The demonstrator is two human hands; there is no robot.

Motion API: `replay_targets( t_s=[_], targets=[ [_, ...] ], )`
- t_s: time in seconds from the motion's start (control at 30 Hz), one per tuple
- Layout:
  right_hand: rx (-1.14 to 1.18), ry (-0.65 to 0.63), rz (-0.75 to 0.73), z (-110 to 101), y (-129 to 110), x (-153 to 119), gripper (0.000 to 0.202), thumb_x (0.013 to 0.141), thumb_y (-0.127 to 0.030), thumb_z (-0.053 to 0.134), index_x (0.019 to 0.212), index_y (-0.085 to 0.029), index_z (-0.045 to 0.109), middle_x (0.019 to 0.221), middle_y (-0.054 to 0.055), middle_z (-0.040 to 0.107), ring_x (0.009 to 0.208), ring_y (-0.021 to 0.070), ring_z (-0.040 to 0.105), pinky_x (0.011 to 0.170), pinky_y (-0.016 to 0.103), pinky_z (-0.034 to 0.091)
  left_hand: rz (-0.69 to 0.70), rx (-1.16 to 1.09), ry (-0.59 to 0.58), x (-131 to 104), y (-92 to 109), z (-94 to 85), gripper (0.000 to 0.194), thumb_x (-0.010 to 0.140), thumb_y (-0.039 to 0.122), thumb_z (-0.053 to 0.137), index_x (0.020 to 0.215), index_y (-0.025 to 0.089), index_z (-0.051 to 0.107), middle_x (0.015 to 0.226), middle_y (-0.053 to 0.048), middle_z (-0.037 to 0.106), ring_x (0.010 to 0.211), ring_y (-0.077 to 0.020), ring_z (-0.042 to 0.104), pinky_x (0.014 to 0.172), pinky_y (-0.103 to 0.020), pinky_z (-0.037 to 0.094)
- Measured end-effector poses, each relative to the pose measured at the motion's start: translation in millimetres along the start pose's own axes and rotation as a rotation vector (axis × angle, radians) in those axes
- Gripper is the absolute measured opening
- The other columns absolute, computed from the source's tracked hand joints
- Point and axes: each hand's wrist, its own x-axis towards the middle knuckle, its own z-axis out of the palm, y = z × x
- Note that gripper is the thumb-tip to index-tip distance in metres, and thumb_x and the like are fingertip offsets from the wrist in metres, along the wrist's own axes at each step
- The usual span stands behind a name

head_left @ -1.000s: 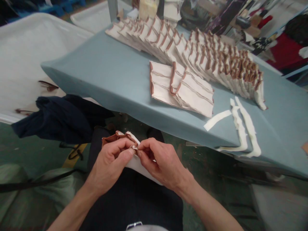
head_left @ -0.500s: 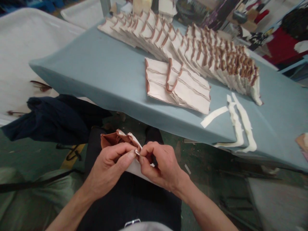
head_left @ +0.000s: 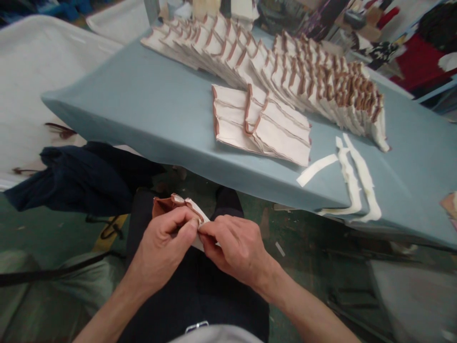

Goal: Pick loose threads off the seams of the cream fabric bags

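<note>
Over the lap, both hands (head_left: 200, 238) pinch a brown-edged fabric piece (head_left: 178, 206).

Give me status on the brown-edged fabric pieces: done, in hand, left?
Done: long fanned rows of brown-edged pieces on the blue-grey table, a smaller stack in front, peeled white strips beside them. In hand: left hand and right hand pinch one brown-and-white piece over the lap. Left: no unworked pile is visible, so the remainder can't be judged.
</note>
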Motion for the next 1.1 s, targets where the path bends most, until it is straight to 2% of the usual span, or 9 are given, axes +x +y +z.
replay_targets(
  t_s=[0.1, 0.23, 0.37, 0.43, 0.57, 0.7, 0.97, 1.1],
  targets=[
    [0.209, 0.001, 0.085, -2, 0, -4, 0.017, 0.11, -0.019, 0.052, 0.103, -0.018, 0.067, 0.075, 0.001, 0.073, 0.06, 0.0112, 0.063, 0.059, 0.024, 0.048, -0.015, -0.004, 0.015, -1, -5, 0.3, 0.03, 0.092, 0.03, 0.055, 0.066, 0.019, 0.065, 0.063, 0.002, 0.062, 0.057, -0.0137, 0.055, 0.054, -0.022, 0.044],
    [0.466, 0.041, 0.232, -5, 8, -2, 0.009, 0.107, -0.022, 0.06, 0.105, -0.018, 0.069, 0.088, 0.004, 0.077, 0.07, 0.0109, 0.069, 0.062, 0.02, 0.054, 0.013, -0.095, -0.047, -5, -15, -0.2, 0.032, 0.097, 0.032, 0.056, 0.069, 0.019, 0.066, 0.064, 0.002, 0.061, 0.057, -0.0126, 0.053, 0.053, -0.021, 0.043],
    [0.473, -0.037, 0.071, -7, 23, 8, 0.012, 0.108, -0.021, 0.059, 0.112, -0.017, 0.07, 0.109, 0.012, 0.082, 0.099, 0.0174, 0.078, 0.084, 0.027, 0.064, 0.051, -0.117, -0.077, -7, -18, -5.2, 0.031, 0.1, 0.03, 0.057, 0.073, 0.019, 0.069, 0.066, 0.003, 0.063, 0.058, -0.0114, 0.054, 0.054, -0.02, 0.043],
    [0.435, -0.062, -0.012, -8, 29, 14, 0.013, 0.11, -0.022, 0.059, 0.11, -0.017, 0.071, 0.11, 0.012, 0.083, 0.102, 0.018, 0.08, 0.089, 0.028, 0.064, 0.05, -0.093, -0.076, -8, -16, -8.3, 0.031, 0.1, 0.029, 0.057, 0.074, 0.019, 0.07, 0.066, 0.003, 0.064, 0.057, -0.0109, 0.054, 0.053, -0.019, 0.043],
    [0.393, -0.128, -0.107, -11, 33, 25, 0.014, 0.11, -0.022, 0.059, 0.105, -0.018, 0.072, 0.106, 0.008, 0.085, 0.097, 0.0158, 0.081, 0.085, 0.024, 0.063, 0.077, -0.053, -0.06, -8, -12, -12.1, 0.032, 0.099, 0.028, 0.057, 0.071, 0.018, 0.068, 0.063, 0.004, 0.062, 0.055, -0.0101, 0.053, 0.051, -0.018, 0.041],
    [0.252, -0.172, -0.174, -12, 34, 30, 0.014, 0.11, -0.021, 0.059, 0.103, -0.017, 0.071, 0.104, 0.006, 0.085, 0.087, 0.0154, 0.081, 0.074, 0.024, 0.06, 0.077, -0.039, -0.053, -9, -10, -13.3, 0.032, 0.099, 0.026, 0.057, 0.073, 0.019, 0.071, 0.065, 0.003, 0.066, 0.056, -0.0108, 0.056, 0.052, -0.018, 0.043],
    [0.367, -0.269, -0.14, -9, 39, 36, 0.011, 0.107, -0.015, 0.056, 0.101, -0.019, 0.064, 0.106, 0.008, 0.082, 0.092, 0.0151, 0.079, 0.075, 0.023, 0.056, 0.033, -0.076, -0.113, -11, -11, -16.9, 0.035, 0.098, 0.03, 0.058, 0.066, 0.019, 0.065, 0.061, 0.002, 0.061, 0.055, -0.0117, 0.052, 0.051, -0.02, 0.041],
    [0.485, -0.426, -0.074, -13, 39, 44, 0.012, 0.109, -0.018, 0.05, 0.102, -0.021, 0.059, 0.112, 0.009, 0.079, 0.101, 0.0155, 0.077, 0.078, 0.024, 0.054, -0.028, -0.086, -0.146, -10, -11, -20.3, 0.035, 0.095, 0.037, 0.061, 0.065, 0.019, 0.066, 0.057, 0.002, 0.057, 0.052, -0.0124, 0.048, 0.049, -0.022, 0.039]
  ],
)
